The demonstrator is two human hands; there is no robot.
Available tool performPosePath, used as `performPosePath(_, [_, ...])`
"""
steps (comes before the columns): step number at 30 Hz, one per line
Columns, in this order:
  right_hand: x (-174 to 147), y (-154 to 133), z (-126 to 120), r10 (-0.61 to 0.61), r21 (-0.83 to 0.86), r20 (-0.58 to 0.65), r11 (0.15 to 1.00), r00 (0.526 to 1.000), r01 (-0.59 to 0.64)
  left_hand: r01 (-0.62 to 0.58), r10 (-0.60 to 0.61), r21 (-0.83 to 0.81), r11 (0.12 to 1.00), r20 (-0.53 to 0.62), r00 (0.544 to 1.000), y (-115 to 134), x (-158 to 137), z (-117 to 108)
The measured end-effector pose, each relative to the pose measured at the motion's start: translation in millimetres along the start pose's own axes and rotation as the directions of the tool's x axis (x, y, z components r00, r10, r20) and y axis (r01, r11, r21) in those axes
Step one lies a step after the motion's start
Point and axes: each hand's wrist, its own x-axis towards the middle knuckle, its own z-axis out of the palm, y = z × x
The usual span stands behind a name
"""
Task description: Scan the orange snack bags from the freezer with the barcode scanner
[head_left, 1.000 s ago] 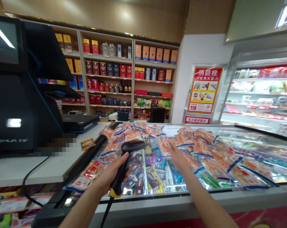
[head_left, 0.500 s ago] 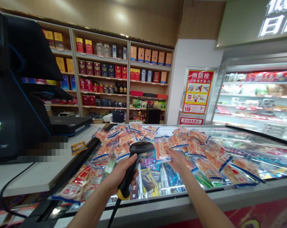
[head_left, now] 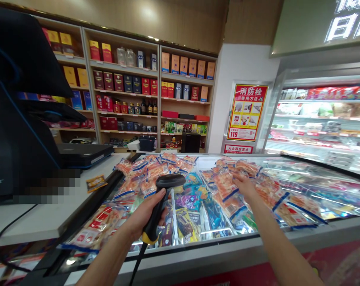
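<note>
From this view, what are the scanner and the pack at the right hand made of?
Scanner: probably moulded plastic, satin black with soft highlights; its yellow end could be rubber. Pack: likely glossy clear plastic film; orange contents show through.

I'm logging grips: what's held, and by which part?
Left hand: barcode scanner, by its handle. Right hand: apparently a clear food packet, by its right edge.

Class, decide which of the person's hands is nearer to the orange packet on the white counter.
Left. The left hand, gripping the black scanner, is to the right of the orange packet; the right hand is farther right, touching a clear bag.
</note>
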Motion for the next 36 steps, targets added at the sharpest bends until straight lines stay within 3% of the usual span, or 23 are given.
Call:
performPosePath(3, [-4.6, -7.4, -5.6, -0.12, -0.439, -0.065, 0.895, 0.991, 0.08, -0.012, 0.012, 0.004, 1.0, -0.017, 1.0, -0.4, -1.1, -3.6])
performPosePath(6, [-23.9, -15.7, 12.2, -0.296, -0.61, 0.112, 0.733, 0.948, 0.301, -0.014, 0.014, -0.005, 1.0, -0.023, 1.0, 0.3, -2.8, -5.4])
performPosePath(8, [-34.8, -16.8, 26.3, -0.256, -0.667, 0.26, 0.649, 0.931, 0.365, -0.019, 0.019, -0.016, 1.0, -0.032, 0.999, 1.5, -6.0, -8.0])
performPosePath(10, [-40.3, -17.3, 36.8, -0.189, -0.727, 0.29, 0.594, 0.938, 0.344, -0.028, 0.027, -0.019, 0.999, -0.049, 0.998, 3.0, -11.7, -13.6])
performPosePath(13, [-44.6, -29.5, 52.0, -0.222, -0.739, 0.201, 0.605, 0.954, 0.296, -0.048, 0.047, -0.008, 0.999, -0.101, 0.994, 6.1, -24.4, -28.8])
performPosePath(15, [-54.8, -49.2, 69.8, -0.3, -0.656, 0.197, 0.667, 0.934, 0.353, -0.066, 0.065, -0.005, 0.998, -0.155, 0.986, 8.9, -34.9, -42.5])
performPosePath(18, [-90.7, -89.3, 111.2, -0.428, -0.394, 0.368, 0.732, 0.825, 0.556, -0.08, 0.075, -0.008, 0.997, -0.253, 0.964, 13.9, -52.2, -64.9])
performPosePath(21, [-140.5, -127.4, 156.7, -0.563, -0.082, 0.541, 0.704, 0.625, 0.705, -0.069, 0.06, -0.015, 0.998, -0.332, 0.941, 17.9, -69.5, -85.7])
performPosePath(25, [-189.4, -161.7, 199.8, -0.693, 0.134, 0.632, 0.539, 0.347, 0.832, -0.092, 0.074, -0.029, 0.995, -0.387, 0.919, 19.0, -89.7, -106.7])
performPosePath(30, [-203.3, -182.3, 225.8, -0.674, 0.166, 0.73, 0.333, 0.111, 0.928, -0.087, 0.061, -0.038, 0.995, -0.445, 0.894, 17.3, -104.9, -118.2])
performPosePath(32, [-202.4, -182.4, 228.0, -0.657, 0.201, 0.752, 0.298, 0.048, 0.933, -0.091, 0.065, -0.038, 0.995, -0.448, 0.892, 15.2, -106.3, -118.6])
performPosePath(33, [-201.7, -180.3, 226.9, -0.648, 0.206, 0.761, 0.298, 0.039, 0.932, -0.087, 0.061, -0.04, 0.995, -0.444, 0.894, 13.6, -105.8, -118.2])
performPosePath(36, [-199.9, -168.1, 215.3, -0.622, 0.179, 0.779, 0.333, 0.073, 0.926, -0.061, 0.041, -0.036, 0.997, -0.408, 0.912, 7.2, -100.2, -114.6])
